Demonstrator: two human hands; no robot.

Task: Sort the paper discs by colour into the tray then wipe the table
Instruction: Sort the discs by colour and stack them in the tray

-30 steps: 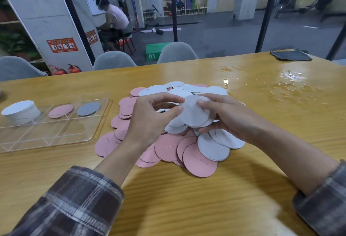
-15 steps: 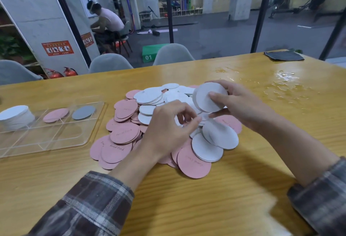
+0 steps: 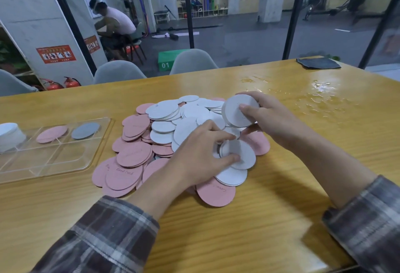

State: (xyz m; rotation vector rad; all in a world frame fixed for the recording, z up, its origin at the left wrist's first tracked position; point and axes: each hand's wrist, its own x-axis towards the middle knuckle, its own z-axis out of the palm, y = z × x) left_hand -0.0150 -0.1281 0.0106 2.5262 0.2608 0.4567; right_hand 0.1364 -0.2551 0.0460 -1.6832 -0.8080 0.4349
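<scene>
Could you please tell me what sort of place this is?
Probably a gym's seating area: a long yellow wooden table with grey moulded chairs stands by black-framed glass panels, beyond them a green numbered box and exercise machines.

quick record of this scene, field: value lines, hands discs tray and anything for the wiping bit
pile: pink and white discs mixed, overlapping, on the table
left hand: pinches a white disc on the pile
right hand: holds a stack of white discs above the pile
tray: clear, left of the pile; white stack, pink disc, grey disc, each in its own compartment
cloth: dark, far right corner, untouched
wet patch: on the table near the cloth
</scene>
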